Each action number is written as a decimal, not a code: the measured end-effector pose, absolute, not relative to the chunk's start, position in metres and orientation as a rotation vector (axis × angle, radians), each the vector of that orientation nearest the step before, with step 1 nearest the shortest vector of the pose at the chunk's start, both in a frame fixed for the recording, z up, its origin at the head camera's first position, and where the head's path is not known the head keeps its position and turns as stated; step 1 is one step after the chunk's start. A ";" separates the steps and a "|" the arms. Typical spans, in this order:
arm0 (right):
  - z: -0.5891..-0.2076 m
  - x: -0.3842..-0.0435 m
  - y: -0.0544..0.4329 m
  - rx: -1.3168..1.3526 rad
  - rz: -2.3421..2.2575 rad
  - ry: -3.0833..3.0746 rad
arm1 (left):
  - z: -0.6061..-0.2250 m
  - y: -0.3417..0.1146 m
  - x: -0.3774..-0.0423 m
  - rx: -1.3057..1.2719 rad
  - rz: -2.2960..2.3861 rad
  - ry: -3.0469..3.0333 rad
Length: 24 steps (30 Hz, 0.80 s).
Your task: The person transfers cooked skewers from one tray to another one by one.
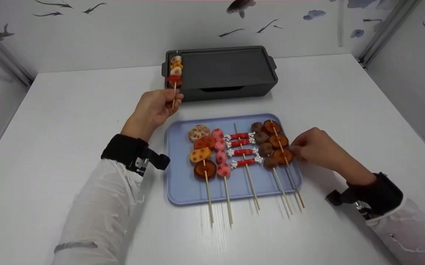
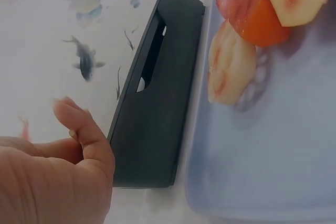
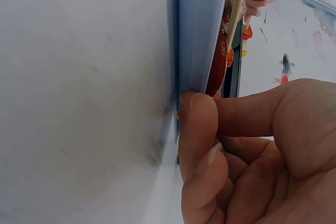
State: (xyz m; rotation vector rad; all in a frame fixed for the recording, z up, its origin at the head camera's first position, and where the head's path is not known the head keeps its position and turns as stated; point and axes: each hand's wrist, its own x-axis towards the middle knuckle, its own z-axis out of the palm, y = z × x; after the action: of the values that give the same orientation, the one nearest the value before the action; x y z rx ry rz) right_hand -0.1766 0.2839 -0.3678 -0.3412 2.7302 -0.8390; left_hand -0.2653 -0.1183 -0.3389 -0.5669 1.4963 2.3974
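Observation:
My left hand [image 1: 156, 107] pinches the wooden stick of a food skewer [image 1: 176, 71]. The skewer's pale, yellow and red pieces lie over the left end of a dark grill [image 1: 223, 71]. In the left wrist view the stick's end shows between the curled fingers [image 2: 94, 142]. On the right, my right hand [image 1: 317, 149] pinches the rim of a blue tray [image 1: 179, 191], beside a skewer of brown round slices [image 1: 278, 141]. The right wrist view shows its thumb and forefinger together at the tray wall [image 3: 197, 40], the other fingers curled.
Also on the tray lie a mixed skewer with a lotus slice [image 1: 199, 133], a pink ball skewer [image 1: 221, 157], a red-and-white skewer [image 1: 242, 152] and a mushroom-like brown skewer [image 1: 266, 149]. Their sticks overhang the front rim. White walls [image 1: 124, 36] stand behind the grill.

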 end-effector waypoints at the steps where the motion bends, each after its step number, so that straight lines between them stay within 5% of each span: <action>1: -0.368 -0.177 0.284 -0.336 -0.840 2.729 | -0.339 -0.119 -0.265 -0.562 2.385 1.519; 9: -0.367 -0.177 0.284 -0.327 -0.838 2.722 | -0.327 -0.118 -0.248 -0.464 2.322 1.716; 24: -0.369 -0.177 0.285 -0.355 -0.848 2.725 | -0.311 -0.125 -0.166 -0.254 2.203 1.860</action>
State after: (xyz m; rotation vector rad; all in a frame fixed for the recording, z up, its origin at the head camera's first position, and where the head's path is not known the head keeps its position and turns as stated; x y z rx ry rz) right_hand -0.1772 0.2855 -0.3690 -0.3553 2.7249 -0.8477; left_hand -0.1662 -0.1252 -0.3113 -0.2542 1.8595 2.2027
